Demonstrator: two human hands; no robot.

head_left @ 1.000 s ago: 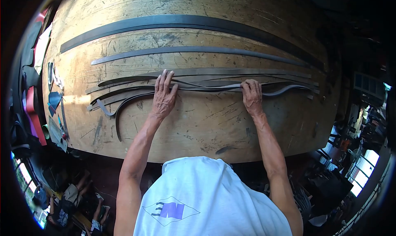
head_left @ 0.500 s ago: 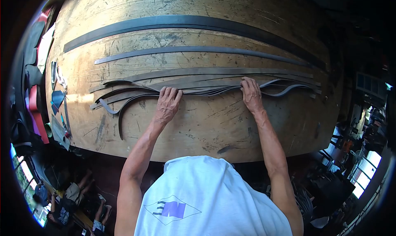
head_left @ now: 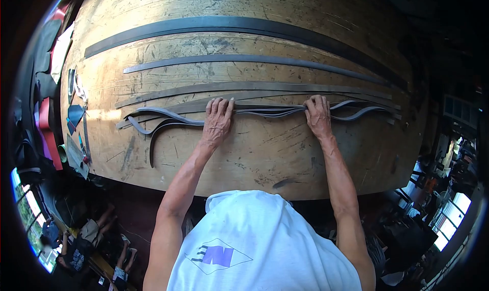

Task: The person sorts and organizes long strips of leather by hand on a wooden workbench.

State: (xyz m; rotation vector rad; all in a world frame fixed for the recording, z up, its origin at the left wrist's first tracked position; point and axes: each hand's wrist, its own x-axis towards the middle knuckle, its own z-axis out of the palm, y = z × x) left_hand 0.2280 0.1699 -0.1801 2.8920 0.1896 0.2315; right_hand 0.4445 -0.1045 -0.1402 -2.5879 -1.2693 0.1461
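A bundle of long, thin leather strips lies across the worktable, dark on one face and greyish on the edges. My left hand is closed over its left part, fingers curled on the far side. Farther right, my right hand grips the same bundle. Between the hands the strips run close together. Beyond each hand they fan out in loose curves, and one end bends toward me at the left. Flat brownish strips lie just behind the bundle. The fingertips are partly hidden.
Farther back on the scratched wooden table lie a single grey strip and a wide black strip. Scissors and small tools rest at the left edge. Coloured sheets hang beyond it. Other people are at lower left.
My left hand has shifted right along the bundle and now grips more of the loose strips. The strips left of it are gathered closer together. My right hand still holds the bundle.
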